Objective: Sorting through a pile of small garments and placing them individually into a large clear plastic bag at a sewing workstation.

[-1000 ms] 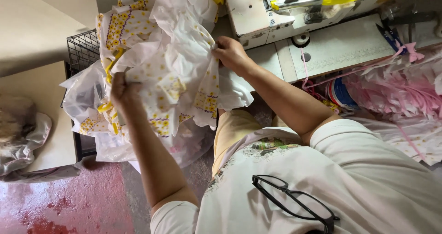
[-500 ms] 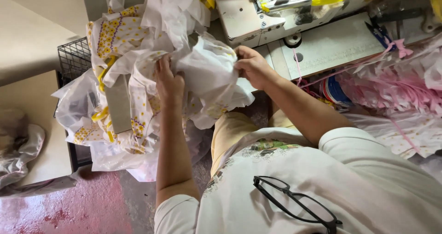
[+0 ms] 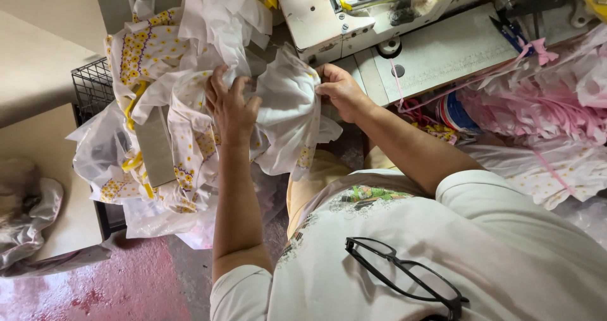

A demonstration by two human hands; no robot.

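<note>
Both hands are closed on one bunched piece of white fabric, which hangs in front of the person's chest, just off the front edge of the sewing machine. The left hand grips the cloth from its left side with the fingers curled over a fold; the right hand pinches the opposite edge, thumb and fingers tight on a gathered corner. The cloth runs roughly side to side between the two hands and sags downward below them toward the lap. Neither hand is clearly nearer; each holds its own end.

Left of the left hand, touching the held cloth, is a heap of white fabric printed with yellow flowers, lying in a clear plastic bag that spills open. Behind the heap stands a black wire basket; what is inside it cannot be told.

To the right, the sewing machine's pale surface carries a small pair of snips tied with pink ribbon. Further right lies a mound of pink-trimmed white fabric, with a spool of tape tucked under its edge. A pair of black glasses hangs from the person's shirt collar. The floor below is red-stained concrete.
</note>
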